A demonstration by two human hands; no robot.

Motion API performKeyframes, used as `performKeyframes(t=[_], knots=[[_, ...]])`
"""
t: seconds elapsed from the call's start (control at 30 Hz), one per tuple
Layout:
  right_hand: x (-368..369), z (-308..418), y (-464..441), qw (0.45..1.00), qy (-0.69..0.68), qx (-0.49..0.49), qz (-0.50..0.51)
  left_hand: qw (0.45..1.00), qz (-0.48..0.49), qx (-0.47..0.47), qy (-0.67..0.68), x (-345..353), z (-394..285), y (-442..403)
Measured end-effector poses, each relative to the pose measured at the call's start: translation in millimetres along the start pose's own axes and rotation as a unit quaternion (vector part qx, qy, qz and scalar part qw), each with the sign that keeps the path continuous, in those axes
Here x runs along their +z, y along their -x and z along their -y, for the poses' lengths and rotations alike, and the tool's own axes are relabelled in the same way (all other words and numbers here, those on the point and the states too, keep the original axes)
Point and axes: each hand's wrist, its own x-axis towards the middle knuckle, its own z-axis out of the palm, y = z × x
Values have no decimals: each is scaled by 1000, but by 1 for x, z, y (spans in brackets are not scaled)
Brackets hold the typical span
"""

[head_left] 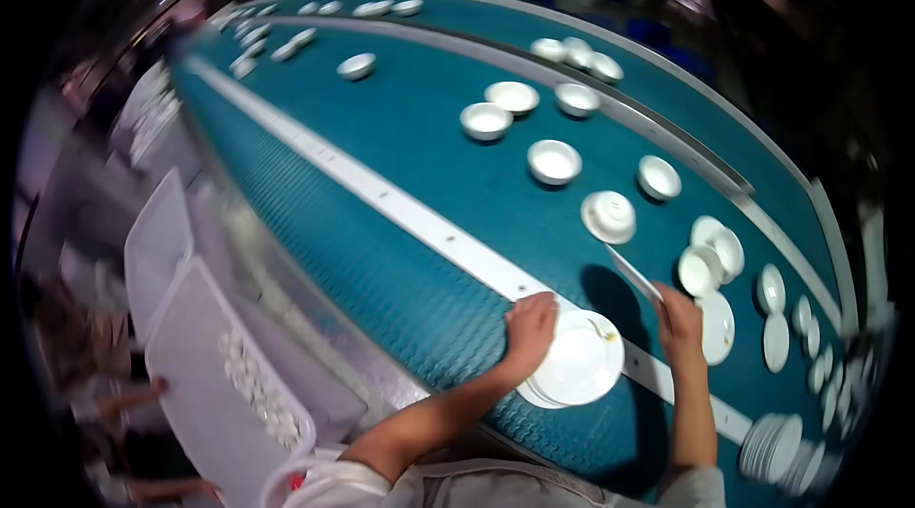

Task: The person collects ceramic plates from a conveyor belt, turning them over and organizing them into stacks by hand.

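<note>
My right hand (679, 322) is closed on a white plate (631, 272), raised above the teal belt and seen almost edge-on. Under the wrist of my left hand (532, 329) and to its right lies a short stack of white plates (577, 360), the top one with a small yellowish mark near its rim. The fingers of that left hand are curled at the stack's left edge. An upturned white bowl (608, 216) sits just beyond the raised plate. Right of my right hand, another plate (717, 327) rests on the belt, partly behind the hand.
A white divider strip (450, 239) runs along the belt (410, 146). White bowls (554, 162) are scattered across its far side. Stacked plates (770, 446) stand at lower right. White tubs (181, 346) hold small white pieces at left, near another person's hand (157, 386).
</note>
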Motion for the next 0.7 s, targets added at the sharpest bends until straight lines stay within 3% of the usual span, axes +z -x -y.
performKeyframes(t=[0.03,0.07,0.1,0.13,0.2,0.27,0.3,0.33,0.37,0.4,0.43,0.47,0.7], knots=[[-7,30,19,998,31,-53,-7,998,-34,-6,47,18,7,1],[3,35,55,998,-24,-54,-9,993,7,-81,82,18,-1,1],[-4,47,72,989,51,-137,10,986,68,-137,61,27,3,1],[-3,54,95,990,44,-133,29,972,55,-173,149,39,6,7],[-29,88,98,975,0,-126,185,953,178,-183,162,32,-5,11],[-42,85,97,981,-29,21,190,969,225,-72,76,18,-13,31],[-49,69,97,976,-44,94,194,966,249,-60,30,12,-22,40],[-55,19,112,960,47,181,210,968,248,-42,-2,3,-30,47],[-62,20,96,934,71,274,218,970,237,-55,-26,1,-33,54],[-57,-17,97,892,172,312,279,970,226,-67,-53,1,-35,58],[-57,-51,101,855,253,256,374,970,220,-91,-45,-2,-38,58],[-61,-29,77,815,211,299,449,969,216,-116,-38,-6,-42,59],[-5,-119,68,842,285,73,452,955,173,-238,-23,-9,-34,50]])
